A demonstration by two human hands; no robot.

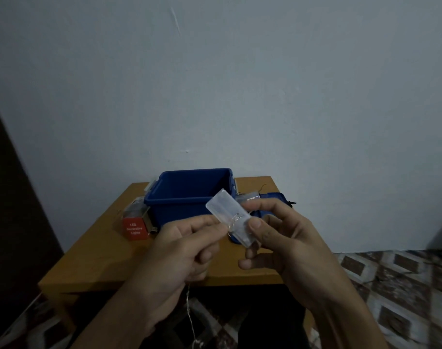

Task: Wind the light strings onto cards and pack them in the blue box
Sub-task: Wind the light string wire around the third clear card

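My right hand [287, 238] pinches a clear plastic card [227, 211] between thumb and fingers, holding it tilted above the table's front half. A few turns of thin light string [236, 220] lie across the card's middle. My left hand [182, 250] pinches the string just left of the card, and the loose string [189, 311] hangs down below that hand past the table edge. The open blue box [187, 195] stands behind my hands at the back of the table; what I see of its inside holds nothing.
A small wooden table [101, 250] stands against a pale wall. A red "LED Decorative Lights" package [135, 229] lies left of the box. The blue lid [272, 200] and another clear pack lie to the right. Patterned floor tiles [396, 285] spread right of the table.
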